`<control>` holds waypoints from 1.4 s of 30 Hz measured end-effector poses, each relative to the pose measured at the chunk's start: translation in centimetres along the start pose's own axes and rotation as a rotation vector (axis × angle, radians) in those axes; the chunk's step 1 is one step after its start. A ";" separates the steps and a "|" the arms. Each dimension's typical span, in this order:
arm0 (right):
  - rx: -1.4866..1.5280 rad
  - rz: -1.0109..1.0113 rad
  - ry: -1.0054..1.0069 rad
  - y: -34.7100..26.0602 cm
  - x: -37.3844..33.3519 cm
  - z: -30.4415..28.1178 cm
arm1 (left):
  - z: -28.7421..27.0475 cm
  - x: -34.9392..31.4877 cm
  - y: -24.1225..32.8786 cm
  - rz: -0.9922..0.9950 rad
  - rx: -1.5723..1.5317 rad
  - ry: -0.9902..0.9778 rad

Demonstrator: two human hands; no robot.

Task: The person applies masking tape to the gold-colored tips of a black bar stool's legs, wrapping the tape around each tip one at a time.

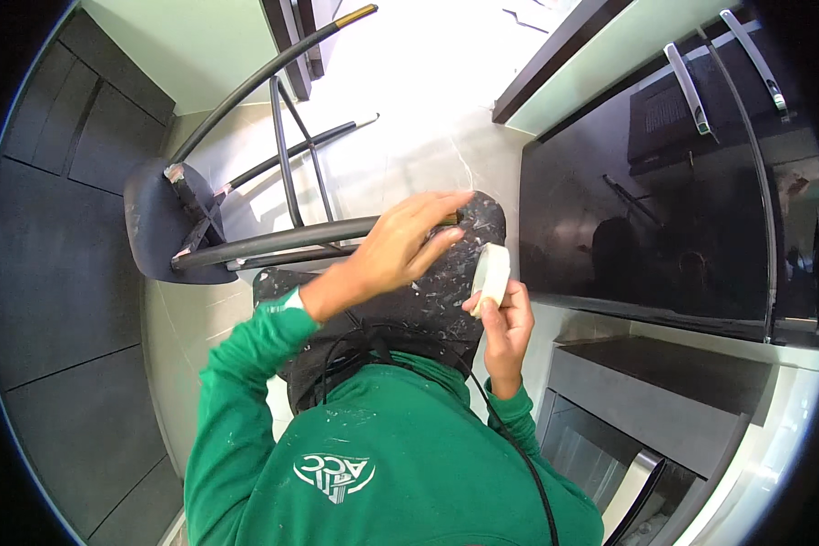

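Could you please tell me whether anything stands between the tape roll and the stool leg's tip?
Nothing visible blocks the gap: the right hand holds the tape roll apart from the stool leg's tip, though the thumb of the left hand lies close by.

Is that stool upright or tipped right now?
Tipped: the stool has its black legs stretching sideways from the seat, not down beneath it.

Stool (178,218) lies tipped over on floor (419,173), left of centre: seat at left, legs reaching right and far. Near leg (282,241) crosses over person's lap (441,305); left hand (400,241) over leg, close to its right end. Tape roll (493,278) in right hand (505,332), right of left hand. Panelling (59,237) along left side; double-door unit (591,246) right; low unit (632,400) near right; doorway (419,55) far.
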State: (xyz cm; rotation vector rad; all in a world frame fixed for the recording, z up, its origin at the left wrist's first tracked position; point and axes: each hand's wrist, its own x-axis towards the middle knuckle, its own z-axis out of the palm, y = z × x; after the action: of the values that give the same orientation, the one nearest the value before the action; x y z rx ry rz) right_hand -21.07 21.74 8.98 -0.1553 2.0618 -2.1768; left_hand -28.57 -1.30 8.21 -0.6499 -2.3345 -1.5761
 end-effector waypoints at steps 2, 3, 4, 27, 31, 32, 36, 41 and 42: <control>-0.051 0.086 -0.046 0.1 -0.1 0.7 | 0.0 -2.5 1.2 -0.078 -0.169 0.070; -0.056 0.105 -0.077 0.6 -0.3 0.9 | 0.4 -3.7 1.9 -0.154 -0.240 0.062; -0.060 0.127 -0.109 1.0 -0.4 1.3 | 0.7 -4.8 2.4 -0.232 -0.310 0.056; -0.445 -0.123 -0.144 -0.1 0.0 6.6 | -2.7 -4.5 1.9 -0.302 0.025 0.172; -0.601 -0.290 -0.129 0.9 0.7 6.6 | -5.1 -1.1 -1.5 -0.424 -0.045 0.253; -0.642 -0.358 -0.146 1.0 0.8 6.7 | -6.2 -0.4 -2.7 -0.464 -0.065 0.204; -0.635 -0.301 -0.134 1.6 0.3 7.2 | -5.2 0.2 -5.6 -0.461 -0.156 0.014; -0.686 -0.231 -0.129 0.4 -1.0 7.2 | -4.6 -0.3 -7.5 -0.421 -0.417 -0.018; -0.688 -0.243 -0.122 0.4 -1.1 7.3 | -4.6 -0.4 -7.8 -0.415 -0.410 -0.024</control>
State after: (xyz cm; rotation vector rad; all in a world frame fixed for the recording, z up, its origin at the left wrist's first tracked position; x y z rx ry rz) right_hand -18.73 14.78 9.00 -0.6148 2.7344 -1.4088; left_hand -32.20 -8.09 3.49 -0.2633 -2.2821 -2.2740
